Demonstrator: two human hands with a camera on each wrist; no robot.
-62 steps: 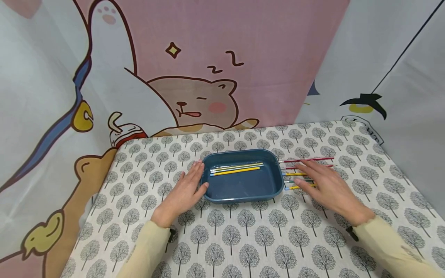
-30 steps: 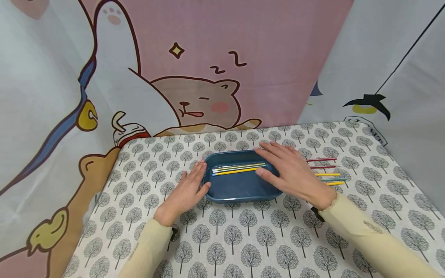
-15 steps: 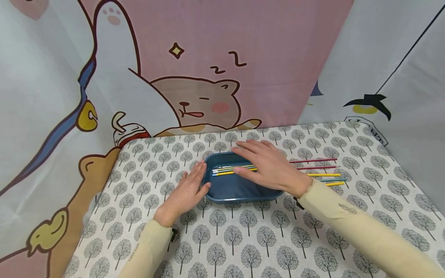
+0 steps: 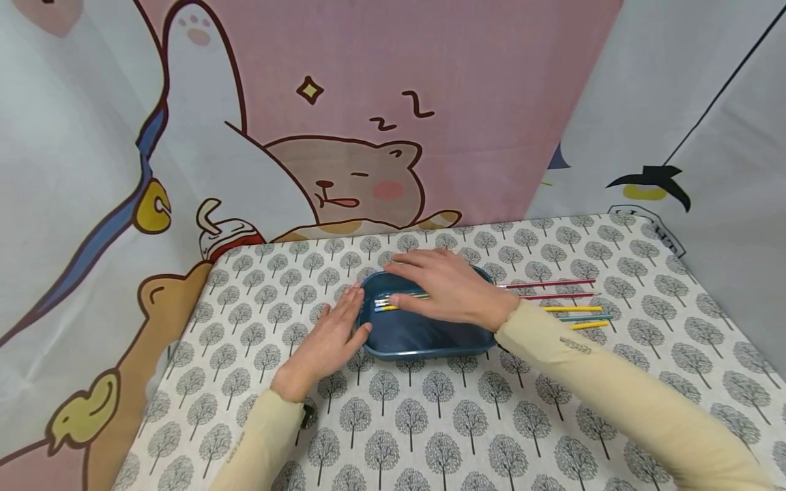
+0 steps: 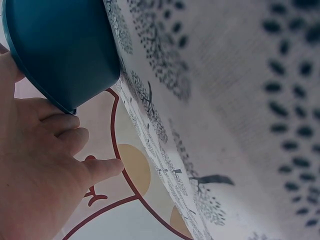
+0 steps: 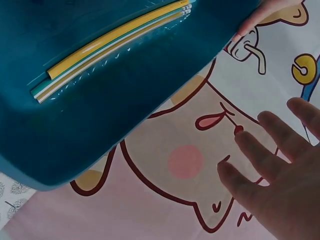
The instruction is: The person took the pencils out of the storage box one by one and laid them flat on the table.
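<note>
A dark blue plastic basin (image 4: 424,338) stands on the cloth-covered table. Inside it, yellow, green and pale-gold pencils (image 6: 117,42) lie side by side along the far part of the floor. My left hand (image 4: 325,348) rests against the basin's left end with fingers extended; in the left wrist view its fingertips touch the rim. Above the basin, my right hand (image 4: 451,286) is spread and holds nothing, its straight fingers reaching past the far rim in the right wrist view. From the head it hides much of the pencils and the far wall.
On the cloth right of the basin lie several more pencils (image 4: 574,309), red, yellow and green, roughly parallel. A tree-print cloth (image 4: 430,416) covers the table. Behind it hangs a curtain (image 4: 491,123) with a cartoon bear, and pale fabric closes both sides.
My right hand has moved left, from over the loose pencils on the right to above the basin. The left hand stays at the basin's left end; the pencils look unmoved.
</note>
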